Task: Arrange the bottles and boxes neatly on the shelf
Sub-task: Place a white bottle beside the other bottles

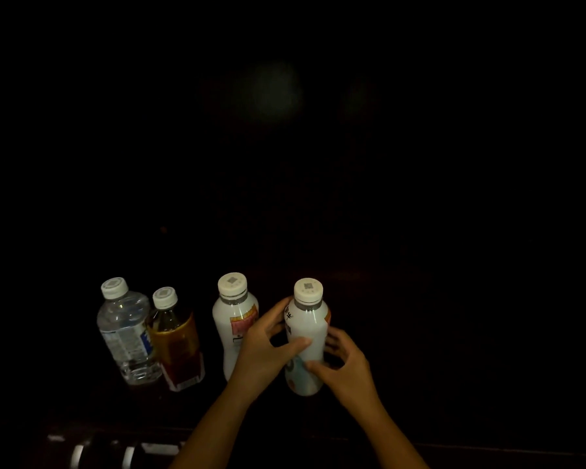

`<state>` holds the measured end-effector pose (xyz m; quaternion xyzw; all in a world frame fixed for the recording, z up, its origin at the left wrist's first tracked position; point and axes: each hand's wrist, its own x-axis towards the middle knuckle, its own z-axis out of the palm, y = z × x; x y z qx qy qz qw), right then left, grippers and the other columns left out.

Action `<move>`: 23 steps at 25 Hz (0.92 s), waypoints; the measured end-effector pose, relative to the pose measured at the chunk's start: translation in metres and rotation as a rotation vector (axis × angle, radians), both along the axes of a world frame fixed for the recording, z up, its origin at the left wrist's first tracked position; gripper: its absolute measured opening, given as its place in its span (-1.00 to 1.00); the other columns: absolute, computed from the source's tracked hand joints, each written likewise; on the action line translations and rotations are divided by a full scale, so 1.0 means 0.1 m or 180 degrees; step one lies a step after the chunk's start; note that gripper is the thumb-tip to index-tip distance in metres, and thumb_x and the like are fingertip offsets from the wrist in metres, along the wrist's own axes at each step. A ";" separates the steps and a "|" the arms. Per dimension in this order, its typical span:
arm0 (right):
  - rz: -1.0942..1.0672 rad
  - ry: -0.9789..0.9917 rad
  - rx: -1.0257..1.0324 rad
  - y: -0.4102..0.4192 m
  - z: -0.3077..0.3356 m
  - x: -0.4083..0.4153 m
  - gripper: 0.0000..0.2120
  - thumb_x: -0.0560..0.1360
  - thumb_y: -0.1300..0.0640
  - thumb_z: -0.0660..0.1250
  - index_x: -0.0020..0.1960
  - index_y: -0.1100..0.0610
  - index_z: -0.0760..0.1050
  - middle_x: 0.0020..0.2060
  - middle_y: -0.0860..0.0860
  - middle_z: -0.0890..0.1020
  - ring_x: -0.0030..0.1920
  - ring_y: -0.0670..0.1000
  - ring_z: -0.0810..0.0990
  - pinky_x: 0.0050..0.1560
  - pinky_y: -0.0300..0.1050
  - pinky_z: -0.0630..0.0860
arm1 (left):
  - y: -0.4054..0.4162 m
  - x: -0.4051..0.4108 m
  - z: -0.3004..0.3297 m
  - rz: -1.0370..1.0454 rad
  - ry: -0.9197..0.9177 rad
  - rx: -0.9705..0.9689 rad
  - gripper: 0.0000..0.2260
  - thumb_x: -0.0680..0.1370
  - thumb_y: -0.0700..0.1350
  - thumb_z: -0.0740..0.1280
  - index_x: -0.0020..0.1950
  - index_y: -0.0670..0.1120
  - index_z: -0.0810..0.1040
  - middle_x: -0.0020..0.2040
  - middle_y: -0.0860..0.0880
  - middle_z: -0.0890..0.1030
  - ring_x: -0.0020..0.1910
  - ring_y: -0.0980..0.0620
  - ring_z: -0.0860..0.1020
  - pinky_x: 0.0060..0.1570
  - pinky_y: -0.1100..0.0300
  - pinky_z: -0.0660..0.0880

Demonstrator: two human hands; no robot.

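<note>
A: What lies closest to you?

B: At the bottom edge, pale glints on something dark [126,451]; you cannot tell what it is. Your two forearms rise from there toward the bottles.

A: And your hands?

B: Your left hand [263,346] wraps the white bottle on the right [307,336] from its left side, thumb laid across the front, grip closed on it. Your right hand [347,362] holds the same bottle lower down from its right side, thumb pressed on the front, fingers curled behind, grip closed on it too.

A: Where does that bottle stand?

B: Upright, at the right end of a row of four, on a surface too dark to make out. Whether its base touches that surface you cannot tell.

A: The others?

B: Just to its left a second white bottle [234,326], upright, partly behind your left hand. Farther left an amber tea bottle [176,343], touching a clear water bottle [124,333] at the left end. All four wear white caps.

A: Beyond them?

B: Darkness, with one faint pale blur [268,93] high up.
</note>
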<state>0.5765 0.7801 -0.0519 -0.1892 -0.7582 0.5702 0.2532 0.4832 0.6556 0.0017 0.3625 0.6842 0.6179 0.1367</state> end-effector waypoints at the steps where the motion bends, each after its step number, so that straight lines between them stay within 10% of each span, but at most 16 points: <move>1: 0.0006 0.0016 0.0001 -0.01 0.01 0.00 -0.46 0.28 0.19 0.51 0.03 -0.30 0.36 0.01 -0.27 0.52 0.04 -0.29 0.49 -0.17 -0.49 0.48 | 0.00 0.01 0.00 0.0001 -0.0010 0.0006 -0.42 0.36 -0.28 0.45 0.14 0.31 0.38 0.03 0.42 0.58 0.13 0.38 0.49 -0.02 0.50 0.44; 23: -0.0632 -0.0192 -0.0234 -0.57 0.14 0.31 -0.63 0.35 0.25 0.47 0.12 0.17 0.47 -0.11 0.08 0.59 -0.09 0.05 0.59 -0.06 -0.10 0.52 | -1.27 0.21 0.10 0.0222 -0.0083 -0.0636 -0.51 0.43 -0.15 0.42 0.34 -0.03 0.39 0.08 -0.05 0.60 -0.07 0.08 0.59 -0.11 0.43 0.50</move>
